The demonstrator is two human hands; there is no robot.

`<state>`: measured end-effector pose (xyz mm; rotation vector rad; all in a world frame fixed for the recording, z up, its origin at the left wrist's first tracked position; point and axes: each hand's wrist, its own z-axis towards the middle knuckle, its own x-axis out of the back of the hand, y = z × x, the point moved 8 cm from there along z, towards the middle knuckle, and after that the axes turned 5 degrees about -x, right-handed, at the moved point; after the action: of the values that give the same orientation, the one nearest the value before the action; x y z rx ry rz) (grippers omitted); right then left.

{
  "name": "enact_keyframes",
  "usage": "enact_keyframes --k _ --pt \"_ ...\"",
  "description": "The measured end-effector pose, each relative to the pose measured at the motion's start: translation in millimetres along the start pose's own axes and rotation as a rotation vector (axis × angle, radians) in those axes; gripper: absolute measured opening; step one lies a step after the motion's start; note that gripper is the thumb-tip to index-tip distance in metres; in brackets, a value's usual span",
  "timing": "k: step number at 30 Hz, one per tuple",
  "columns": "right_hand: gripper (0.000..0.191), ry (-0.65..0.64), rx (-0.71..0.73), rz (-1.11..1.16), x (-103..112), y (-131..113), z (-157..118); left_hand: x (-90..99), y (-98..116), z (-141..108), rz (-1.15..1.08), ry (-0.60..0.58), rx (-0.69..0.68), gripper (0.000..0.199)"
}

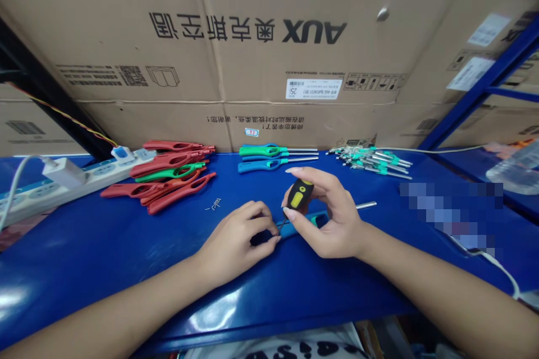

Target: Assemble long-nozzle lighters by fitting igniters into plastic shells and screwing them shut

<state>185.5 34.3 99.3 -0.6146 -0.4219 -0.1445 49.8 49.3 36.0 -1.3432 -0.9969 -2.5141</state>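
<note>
A blue lighter with a metal tube lies on the blue table in front of me, its tube pointing right. My left hand pinches near the left end of its handle, by the tip of a screwdriver. Wrapped round the black and yellow screwdriver are the fingers of my right hand, just above the lighter. The screwdriver is tilted, with its thin shaft reaching down to the handle. Whether a screw sits between my left fingertips is too small to tell. Small screws lie beyond my left hand.
Red, orange and green lighter shells lie at the back left beside a white power strip. Several lighters lie at the back middle, metal tube parts to their right. A cardboard box stands behind; a blurred object lies right.
</note>
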Motion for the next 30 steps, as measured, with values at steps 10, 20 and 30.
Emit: enact_keyframes --k 10,20,30 --pt "0.075 -0.065 0.053 -0.012 -8 -7 -2 -3.3 2 -2 -0.057 0.059 -0.071 0.004" --pt "0.062 0.109 -0.141 0.042 16 13 11 -2.3 -7 5 -0.039 0.012 0.027 0.041" --pt "0.058 0.006 -0.163 0.018 3 21 5 -11.3 -10 2 -0.005 -0.062 0.031 0.037"
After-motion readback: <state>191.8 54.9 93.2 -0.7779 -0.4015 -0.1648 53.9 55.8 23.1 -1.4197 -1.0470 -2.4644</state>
